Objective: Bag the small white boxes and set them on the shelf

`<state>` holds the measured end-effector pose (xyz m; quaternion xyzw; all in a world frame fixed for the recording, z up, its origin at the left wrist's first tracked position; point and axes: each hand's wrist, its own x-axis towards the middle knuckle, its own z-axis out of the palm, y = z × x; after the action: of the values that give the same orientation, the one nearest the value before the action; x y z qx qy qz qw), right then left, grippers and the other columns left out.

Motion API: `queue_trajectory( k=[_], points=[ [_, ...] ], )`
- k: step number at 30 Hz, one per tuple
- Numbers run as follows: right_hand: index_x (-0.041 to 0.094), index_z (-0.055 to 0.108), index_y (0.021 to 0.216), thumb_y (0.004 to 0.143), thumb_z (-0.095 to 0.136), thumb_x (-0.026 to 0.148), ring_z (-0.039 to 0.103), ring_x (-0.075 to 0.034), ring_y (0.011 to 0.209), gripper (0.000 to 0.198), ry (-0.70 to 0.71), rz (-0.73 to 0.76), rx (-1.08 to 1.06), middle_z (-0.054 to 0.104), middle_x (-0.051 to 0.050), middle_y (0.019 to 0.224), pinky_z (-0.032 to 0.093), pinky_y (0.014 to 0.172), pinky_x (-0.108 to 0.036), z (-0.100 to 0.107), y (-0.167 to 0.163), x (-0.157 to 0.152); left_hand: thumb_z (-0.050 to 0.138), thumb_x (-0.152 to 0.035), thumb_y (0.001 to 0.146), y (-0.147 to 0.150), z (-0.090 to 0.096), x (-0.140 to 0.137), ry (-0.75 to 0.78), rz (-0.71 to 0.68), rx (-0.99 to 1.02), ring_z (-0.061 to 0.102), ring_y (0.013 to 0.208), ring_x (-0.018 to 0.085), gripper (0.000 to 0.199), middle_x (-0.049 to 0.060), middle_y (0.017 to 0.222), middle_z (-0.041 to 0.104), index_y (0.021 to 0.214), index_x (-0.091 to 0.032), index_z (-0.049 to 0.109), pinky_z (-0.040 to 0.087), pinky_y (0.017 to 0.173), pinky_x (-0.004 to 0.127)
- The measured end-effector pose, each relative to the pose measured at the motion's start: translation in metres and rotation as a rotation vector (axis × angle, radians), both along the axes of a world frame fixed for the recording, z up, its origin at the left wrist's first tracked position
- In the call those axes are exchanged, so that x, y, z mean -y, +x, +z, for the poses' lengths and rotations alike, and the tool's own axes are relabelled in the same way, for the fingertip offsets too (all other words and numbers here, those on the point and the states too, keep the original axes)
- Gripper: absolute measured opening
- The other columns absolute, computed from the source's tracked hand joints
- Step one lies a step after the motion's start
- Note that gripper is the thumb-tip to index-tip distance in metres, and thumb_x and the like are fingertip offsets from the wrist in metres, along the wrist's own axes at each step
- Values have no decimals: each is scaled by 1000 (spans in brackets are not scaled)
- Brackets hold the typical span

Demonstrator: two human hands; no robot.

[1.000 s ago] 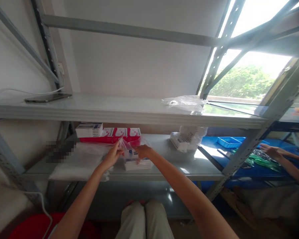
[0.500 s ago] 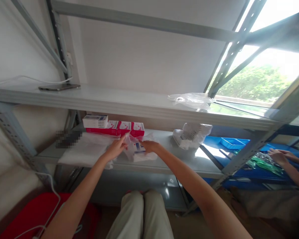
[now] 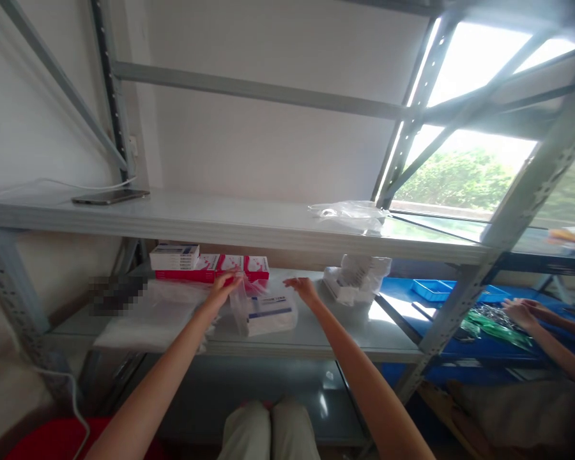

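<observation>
Head view: lower shelf point(image 3: 345, 335), surveyed left to right.
Plastic sheeting point(image 3: 144, 316): lies flat beside the left forearm; best left undisturbed.
Left hand point(image 3: 227, 285): fingers pinched on the upper edge of the clear bag point(image 3: 239, 308); a firm, high pinch should stop the film slipping.
White boxes point(image 3: 271, 314): on the shelf between the hands, seemingly inside the bag; exact count unclear. Advisable to keep them square and avoid snagging film on corners.
Right hand point(image 3: 303, 289): just right of the bag, fingers loosely apart, nothing visible in them; a light grip on the film's opposite side would balance the pull.
Change since half a second ago: left pinch maintained; right hand withdrawn rightward from the boxes, exposing their blue-striped face.
</observation>
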<state>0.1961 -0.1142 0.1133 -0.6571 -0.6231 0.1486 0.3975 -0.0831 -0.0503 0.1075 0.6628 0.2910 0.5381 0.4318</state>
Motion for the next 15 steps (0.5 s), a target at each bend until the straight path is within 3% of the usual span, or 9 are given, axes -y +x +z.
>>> queue_trajectory(
  k=[3, 8, 12, 15],
  points=[
    [17, 72, 83, 84, 42, 31, 64, -25, 94, 33, 151, -15, -136, 72, -10, 96, 46, 86, -38, 7, 4, 0, 72, -51, 68, 4, -2, 0, -153, -112, 87, 61, 106, 26, 39, 11, 102, 70, 89, -18, 66, 45, 92, 38],
    [19, 67, 68, 81, 43, 35, 61, -25, 104, 31, 272, -21, -217, 70, -11, 101, 40, 97, -37, 15, -2, 11, 72, -50, 68, 19, 5, 2, -164, -161, 230, 64, 86, 19, 38, 3, 83, 67, 84, -18, 58, 45, 87, 32],
    [21, 46, 55, 82, 37, 43, 64, -24, 93, 36, 230, -88, -480, 69, -13, 94, 45, 87, -35, 8, -18, 7, 69, -55, 67, 37, 11, 5, -142, -112, 189, 60, 82, 17, 42, 1, 82, 62, 83, -19, 54, 45, 80, 28],
    [23, 39, 63, 80, 34, 50, 59, -18, 62, 33, 101, -54, -691, 61, -6, 69, 47, 65, -31, 9, -32, -9, 58, -59, 76, 54, 10, 2, -86, -87, 93, 58, 78, 16, 39, 0, 80, 58, 84, -21, 50, 45, 73, 27]
  ],
)
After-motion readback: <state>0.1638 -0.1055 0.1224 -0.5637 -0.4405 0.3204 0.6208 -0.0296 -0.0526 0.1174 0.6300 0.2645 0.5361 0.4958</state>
